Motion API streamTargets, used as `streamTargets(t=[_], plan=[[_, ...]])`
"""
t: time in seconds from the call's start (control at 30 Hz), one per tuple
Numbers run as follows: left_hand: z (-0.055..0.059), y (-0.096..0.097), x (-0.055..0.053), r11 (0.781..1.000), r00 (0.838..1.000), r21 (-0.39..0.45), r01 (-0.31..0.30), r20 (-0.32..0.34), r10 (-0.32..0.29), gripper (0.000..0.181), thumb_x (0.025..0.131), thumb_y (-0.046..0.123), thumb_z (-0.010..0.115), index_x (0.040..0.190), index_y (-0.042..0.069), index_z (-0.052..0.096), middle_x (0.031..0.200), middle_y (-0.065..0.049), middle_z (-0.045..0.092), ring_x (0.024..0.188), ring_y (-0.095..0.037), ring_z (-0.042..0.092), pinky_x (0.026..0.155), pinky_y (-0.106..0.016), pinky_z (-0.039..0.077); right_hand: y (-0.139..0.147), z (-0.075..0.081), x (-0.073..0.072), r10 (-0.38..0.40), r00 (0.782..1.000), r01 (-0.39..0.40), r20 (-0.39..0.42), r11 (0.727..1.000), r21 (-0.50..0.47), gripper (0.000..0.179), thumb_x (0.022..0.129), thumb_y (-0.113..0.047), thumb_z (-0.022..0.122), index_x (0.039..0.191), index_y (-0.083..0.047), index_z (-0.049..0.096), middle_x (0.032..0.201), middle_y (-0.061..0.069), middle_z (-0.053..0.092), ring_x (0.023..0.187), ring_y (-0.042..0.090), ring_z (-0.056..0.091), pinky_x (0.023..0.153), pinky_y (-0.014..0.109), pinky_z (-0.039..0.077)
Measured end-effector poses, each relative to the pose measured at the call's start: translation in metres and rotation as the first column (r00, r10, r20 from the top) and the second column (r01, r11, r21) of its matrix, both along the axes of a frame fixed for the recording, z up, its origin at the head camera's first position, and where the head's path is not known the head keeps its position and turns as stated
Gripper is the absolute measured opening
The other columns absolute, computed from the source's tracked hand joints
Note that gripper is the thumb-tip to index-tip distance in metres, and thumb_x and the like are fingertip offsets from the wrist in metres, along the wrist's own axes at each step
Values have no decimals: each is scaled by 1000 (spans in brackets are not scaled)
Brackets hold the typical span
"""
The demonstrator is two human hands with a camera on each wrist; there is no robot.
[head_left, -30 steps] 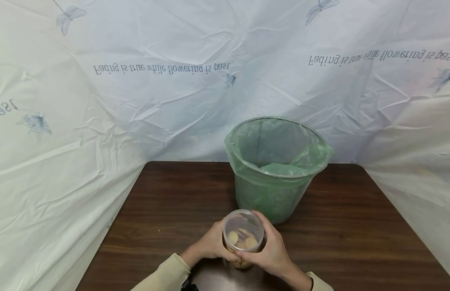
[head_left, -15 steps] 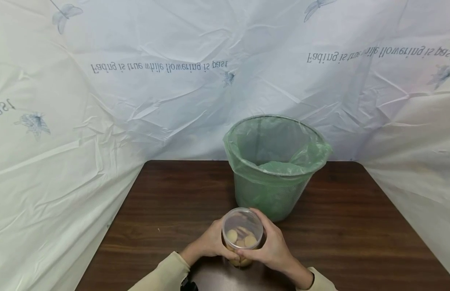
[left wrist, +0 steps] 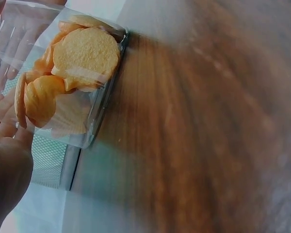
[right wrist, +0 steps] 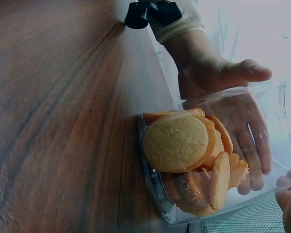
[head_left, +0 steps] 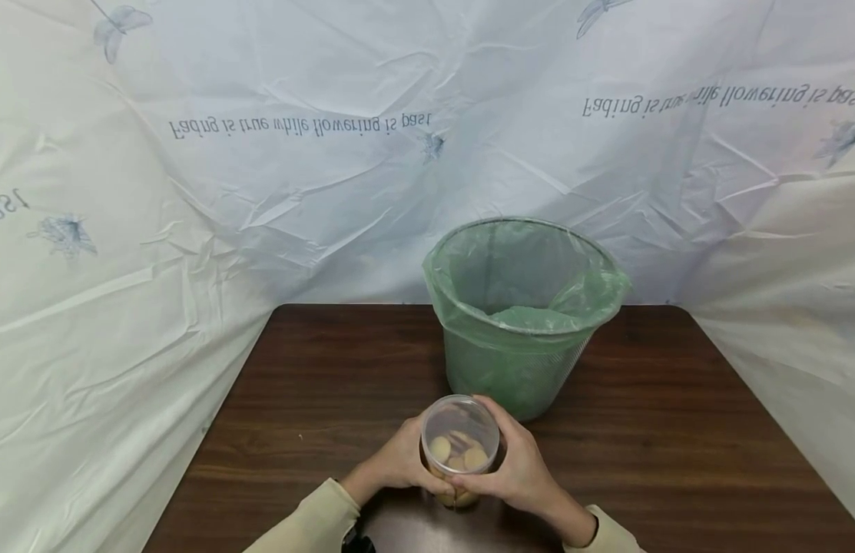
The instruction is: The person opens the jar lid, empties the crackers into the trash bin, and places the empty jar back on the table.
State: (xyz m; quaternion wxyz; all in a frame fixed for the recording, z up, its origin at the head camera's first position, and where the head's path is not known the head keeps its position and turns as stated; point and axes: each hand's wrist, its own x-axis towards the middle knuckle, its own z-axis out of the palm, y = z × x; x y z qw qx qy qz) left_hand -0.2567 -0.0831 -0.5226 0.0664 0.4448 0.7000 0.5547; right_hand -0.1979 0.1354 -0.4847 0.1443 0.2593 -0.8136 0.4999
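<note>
A clear plastic jar (head_left: pixel 460 418) stands upright near the front of the table, its round top facing up. Round golden biscuits (right wrist: pixel 175 144) are piled in its lower part, some on edge. My left hand (head_left: pixel 402 458) holds the jar's left side, and my right hand (head_left: pixel 520 470) grips it from the right. Both thumbs meet at the near side, below the rim. Through the clear wall, the right wrist view shows the left hand's fingers (right wrist: pixel 252 131) along the far side. In the left wrist view the jar's base is close over the wood.
Just behind the jar stands a mesh waste bin (head_left: pixel 517 369) lined with a green plastic bag (head_left: pixel 538 319). The dark brown wooden table (head_left: pixel 316 384) backs onto a pale printed sheet (head_left: pixel 316 192), which also hangs at both sides.
</note>
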Motion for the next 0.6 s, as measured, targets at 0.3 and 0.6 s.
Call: streamTargets(t=[0.3,0.6], plan=[[5,0,1,1000,1000,8,6,-10,-6,107,60,15,93,148,8,33,136,-15,56,120,-29,58,103,-37,47,3,-1,-5,30,1000,-30,2,1000,-2,99,62,-36,93,143,-12,43,128,9,61,108,28,62,88,36,54],[31,-1,12,1000,1000,-12,7,-21,-7,100,60,9,90,143,-7,35,131,-25,56,116,-39,58,101,-37,48,1,16,-1,88,996,-88,3,996,-19,97,60,-21,94,141,-3,43,128,19,59,108,36,61,87,41,55]])
